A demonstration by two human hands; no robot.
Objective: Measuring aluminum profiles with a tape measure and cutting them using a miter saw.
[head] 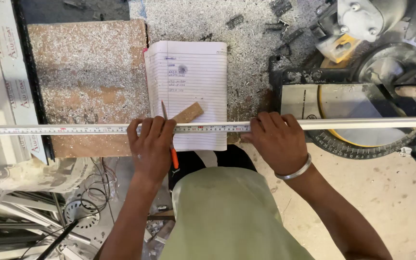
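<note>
Both arms are bare all the way up, no sleeves showing anywhere in the head view. The left hand (151,144) has nothing on it, no rings, no watch, no gloves. The right hand (274,138) is bare too, but there's a plain silver-coloured bangle (294,172) round that wrist, smooth and thin, looks like metal. Lower down you can see a pale olive-green garment (227,216), soft fabric, plain with no print or pattern, just a few folds in it.
</note>
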